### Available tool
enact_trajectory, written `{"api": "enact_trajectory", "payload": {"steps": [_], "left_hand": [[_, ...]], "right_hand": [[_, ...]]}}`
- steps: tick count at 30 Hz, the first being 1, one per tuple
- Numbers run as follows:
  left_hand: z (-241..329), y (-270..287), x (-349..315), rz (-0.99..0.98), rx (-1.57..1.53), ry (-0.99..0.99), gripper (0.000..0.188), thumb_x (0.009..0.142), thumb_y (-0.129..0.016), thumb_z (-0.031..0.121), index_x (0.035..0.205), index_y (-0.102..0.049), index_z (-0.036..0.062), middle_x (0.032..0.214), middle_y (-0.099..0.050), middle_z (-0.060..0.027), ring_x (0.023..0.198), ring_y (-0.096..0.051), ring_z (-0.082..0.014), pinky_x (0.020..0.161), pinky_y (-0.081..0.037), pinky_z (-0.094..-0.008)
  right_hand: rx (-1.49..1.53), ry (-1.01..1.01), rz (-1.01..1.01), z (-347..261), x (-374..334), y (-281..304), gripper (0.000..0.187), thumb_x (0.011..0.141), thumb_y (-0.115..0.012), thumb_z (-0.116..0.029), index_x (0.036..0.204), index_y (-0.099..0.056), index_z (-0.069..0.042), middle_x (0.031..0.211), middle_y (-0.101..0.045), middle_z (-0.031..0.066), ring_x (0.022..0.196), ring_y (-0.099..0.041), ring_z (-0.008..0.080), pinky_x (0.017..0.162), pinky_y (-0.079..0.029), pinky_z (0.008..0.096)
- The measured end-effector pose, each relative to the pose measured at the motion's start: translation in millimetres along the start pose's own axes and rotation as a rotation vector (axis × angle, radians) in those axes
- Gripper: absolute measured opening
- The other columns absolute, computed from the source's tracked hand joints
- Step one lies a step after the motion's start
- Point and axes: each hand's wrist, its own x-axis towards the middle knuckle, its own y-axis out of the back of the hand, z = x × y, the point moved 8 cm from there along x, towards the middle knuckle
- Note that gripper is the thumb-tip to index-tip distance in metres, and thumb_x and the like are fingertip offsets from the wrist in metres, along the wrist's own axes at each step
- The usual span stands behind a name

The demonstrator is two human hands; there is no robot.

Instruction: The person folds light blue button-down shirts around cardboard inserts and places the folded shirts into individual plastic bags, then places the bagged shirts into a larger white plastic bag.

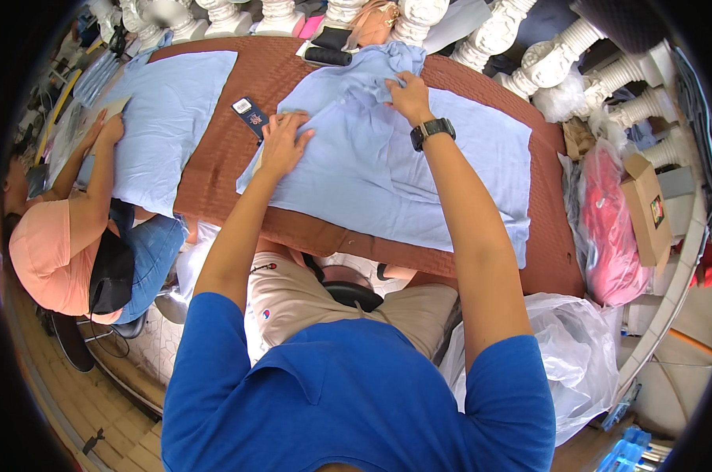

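— Status, left to right?
— Left hand [283,141] lies open, flat on the pale blue cloth garment [387,169] spread over the brown quilted surface [238,157]. Right hand [407,96] pinches its bunched far end. Smoothing seems partly done; far end remains rumpled.

bench [238,149]: brown, wide, in the middle
second blue cloth [171,118]: flat on the bench's left part
small dark card [250,116]: on the bench, just right of that cloth
black roll [328,56]: at the bench's far edge
white posts [482,35]: in a row behind the bench
pink bag [608,228]: right of the bench
cardboard box [647,208]: beside the pink bag
co-worker [65,236]: sits at the bench's left end
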Motion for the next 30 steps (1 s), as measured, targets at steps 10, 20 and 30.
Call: {"api": "enact_trajectory", "payload": {"steps": [10,20,30], "left_hand": [[-12.5,-4.8,3.0,0.071,-0.027,0.042,0.022,0.091,-0.068,0.022,0.111,-0.065,0.0148,0.117,-0.067,0.0016,0.110,-0.052,-0.0286,0.094,-0.037,-0.0466],[-6.2,-5.8,5.2,0.062,-0.022,0.038,0.017,0.093,-0.067,0.021,0.103,-0.059,0.0103,0.123,-0.068,0.0037,0.108,-0.053,-0.0272,0.096,-0.036,-0.0437],[-9.9,-9.1,5.2,0.009,0.055,0.052,0.018,0.095,-0.065,0.024,0.106,-0.059,0.0113,0.128,-0.065,0.0045,0.110,-0.052,-0.0271,0.098,-0.036,-0.0453]], "right_hand": [[-0.731,0.449,-0.579,54.9,-36.9,83.0,0.032,0.075,-0.070,-0.007,0.107,-0.069,-0.004,0.107,-0.070,0.0171,0.108,-0.064,0.0334,0.089,-0.052,0.0411],[-1.024,-0.241,-0.519,214.7,-144.9,316.7,0.041,0.070,-0.080,-0.016,0.107,-0.067,-0.005,0.100,-0.070,0.0115,0.092,-0.065,0.0243,0.080,-0.051,0.0361],[-0.573,-0.472,0.182,235.8,-174.5,364.7,0.031,0.084,-0.079,-0.024,0.099,-0.064,-0.002,0.093,-0.066,0.0085,0.080,-0.063,0.0188,0.071,-0.053,0.0335]]}}
